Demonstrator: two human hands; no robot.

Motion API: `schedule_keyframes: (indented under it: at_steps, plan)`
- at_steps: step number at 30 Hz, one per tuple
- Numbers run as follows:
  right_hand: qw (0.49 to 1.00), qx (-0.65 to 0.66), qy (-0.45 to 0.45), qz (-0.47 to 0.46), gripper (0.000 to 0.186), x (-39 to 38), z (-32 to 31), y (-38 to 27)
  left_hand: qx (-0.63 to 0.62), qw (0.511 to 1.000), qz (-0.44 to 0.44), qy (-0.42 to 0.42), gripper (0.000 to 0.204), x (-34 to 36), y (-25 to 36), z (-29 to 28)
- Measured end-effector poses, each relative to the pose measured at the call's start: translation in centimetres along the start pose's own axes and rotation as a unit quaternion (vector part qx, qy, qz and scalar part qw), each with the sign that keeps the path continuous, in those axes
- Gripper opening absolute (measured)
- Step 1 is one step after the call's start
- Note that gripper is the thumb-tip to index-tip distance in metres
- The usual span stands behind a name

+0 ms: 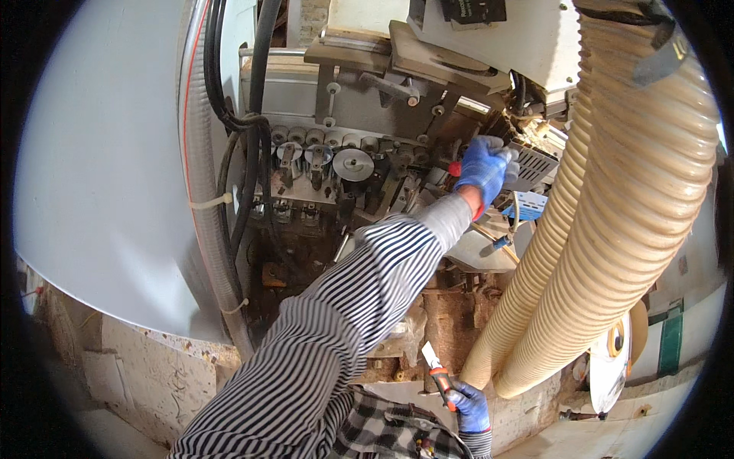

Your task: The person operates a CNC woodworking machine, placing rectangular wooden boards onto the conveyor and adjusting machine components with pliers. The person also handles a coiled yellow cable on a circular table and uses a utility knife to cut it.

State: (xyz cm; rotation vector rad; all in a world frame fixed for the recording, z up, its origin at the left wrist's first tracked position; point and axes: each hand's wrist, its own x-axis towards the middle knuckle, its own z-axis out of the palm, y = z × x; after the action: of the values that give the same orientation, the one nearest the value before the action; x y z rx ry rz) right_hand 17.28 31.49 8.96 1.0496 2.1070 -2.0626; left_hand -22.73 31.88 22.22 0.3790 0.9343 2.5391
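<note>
My left hand [483, 172], in a blue glove, reaches across into the machine [367, 92]. Its fingers are curled together beside a slotted grey metal box [533, 164]; what they grip, if anything, is hidden. A red knob [455, 168] sits just left of that glove. Low in the view, close to my body, my right hand [470, 407] wears a matching glove and is closed around the handle of a scraper [440, 376]. The handle is orange and black, and its pale blade points up and to the left.
Two thick ribbed cream hoses [612, 206] run down the right side. Black cables and a clear ribbed hose [205, 153] hang at left beside a large pale panel [107, 168]. Rollers and a round metal disc [353, 164] line the machine's middle. Yellowish debris [539, 131] lies above the slotted box.
</note>
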Motion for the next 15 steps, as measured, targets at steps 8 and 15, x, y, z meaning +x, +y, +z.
schedule_keyframes:
  at_steps: [8, 15]
  plan:
    - [0.999, 0.035, 0.021, 0.023, 0.032, -0.4, -3.8, 3.8, 0.308, 0.923, 0.196, 0.121, 0.013, 8.2, -3.4, 1.2]
    - [0.989, -0.024, -0.048, 0.140, 0.045, -0.8, -4.4, 2.7, 0.651, 0.710, 0.226, 0.147, 0.024, 13.7, -4.3, 0.2]
